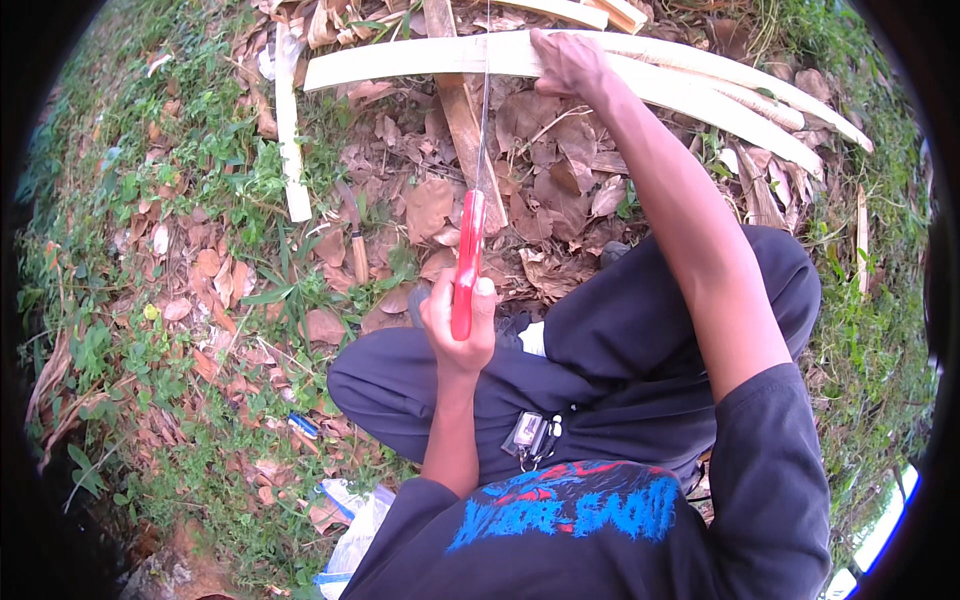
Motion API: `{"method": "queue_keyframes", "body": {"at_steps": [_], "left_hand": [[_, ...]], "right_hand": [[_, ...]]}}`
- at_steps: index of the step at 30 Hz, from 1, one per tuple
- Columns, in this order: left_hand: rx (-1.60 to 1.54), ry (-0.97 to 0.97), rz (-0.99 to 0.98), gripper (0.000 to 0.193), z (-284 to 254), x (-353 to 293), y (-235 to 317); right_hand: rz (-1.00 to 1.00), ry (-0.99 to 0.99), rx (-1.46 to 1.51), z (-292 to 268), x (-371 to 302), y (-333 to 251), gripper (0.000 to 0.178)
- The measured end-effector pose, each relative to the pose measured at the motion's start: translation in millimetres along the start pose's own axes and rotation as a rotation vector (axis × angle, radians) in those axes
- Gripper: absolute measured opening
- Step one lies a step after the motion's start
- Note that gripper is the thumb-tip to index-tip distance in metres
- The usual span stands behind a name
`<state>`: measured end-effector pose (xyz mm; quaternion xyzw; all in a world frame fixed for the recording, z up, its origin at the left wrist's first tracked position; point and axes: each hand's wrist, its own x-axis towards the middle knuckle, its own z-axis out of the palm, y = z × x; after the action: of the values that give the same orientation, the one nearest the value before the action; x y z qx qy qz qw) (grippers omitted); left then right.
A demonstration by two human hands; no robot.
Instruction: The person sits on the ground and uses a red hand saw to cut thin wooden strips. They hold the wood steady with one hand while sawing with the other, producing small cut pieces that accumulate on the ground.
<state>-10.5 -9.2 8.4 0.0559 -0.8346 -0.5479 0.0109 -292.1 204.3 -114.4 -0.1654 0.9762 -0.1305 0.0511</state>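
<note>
My left hand is closed around the red handle of a saw, low in front of my folded legs. Seen nearly edge-on, the thin blade points away from me and crosses a long pale wooden strip. The strip lies crosswise at the far side, over a darker board. Just right of the blade, my right hand grips the strip from above, its fingers curled. How deep the blade sits in the wood cannot be made out.
More pale strips lie to the right, and another pale strip lies lengthwise at the left. A wooden-handled tool rests among dry leaves. A small blue object and a plastic bag are on the grass at my left.
</note>
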Motion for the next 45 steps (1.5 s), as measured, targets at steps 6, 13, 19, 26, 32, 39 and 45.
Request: {"method": "queue_keyframes", "body": {"at_steps": [6,13,19,26,32,39,45], "left_hand": [[-0.031,0.072,-0.076,0.025,0.3,1.6,5.5],[-0.023,0.144,0.019,0.022,10.4,9.4,-1.3],[-0.023,0.01,-0.043,0.023,-13.8,-26.2,11.8],[-0.039,0.011,-0.085,0.027,-6.6,-19.8,17.1],[-0.021,0.061,-0.081,0.025,16.2,37.4,10.3],[-0.057,0.082,-0.129,0.021,2.0,23.8,24.6],[-0.182,0.077,-0.175,0.022,-11.2,-28.9,34.5]], "right_hand": [[-0.012,0.024,0.006,-0.6,2.1,0.5,0.035],[0.007,-0.008,-0.041,2.7,1.5,-3.2,0.033],[0.092,-0.185,-0.04,-3.9,4.2,-5.3,0.031],[0.075,-0.178,0.014,-0.5,9.5,3.8,0.028],[-0.016,-0.078,0.023,-0.8,6.1,-0.9,0.032],[0.087,-0.097,0.01,-4.9,0.1,-10.2,0.038],[0.024,-0.094,-0.011,-1.3,3.4,5.2,0.037]]}}
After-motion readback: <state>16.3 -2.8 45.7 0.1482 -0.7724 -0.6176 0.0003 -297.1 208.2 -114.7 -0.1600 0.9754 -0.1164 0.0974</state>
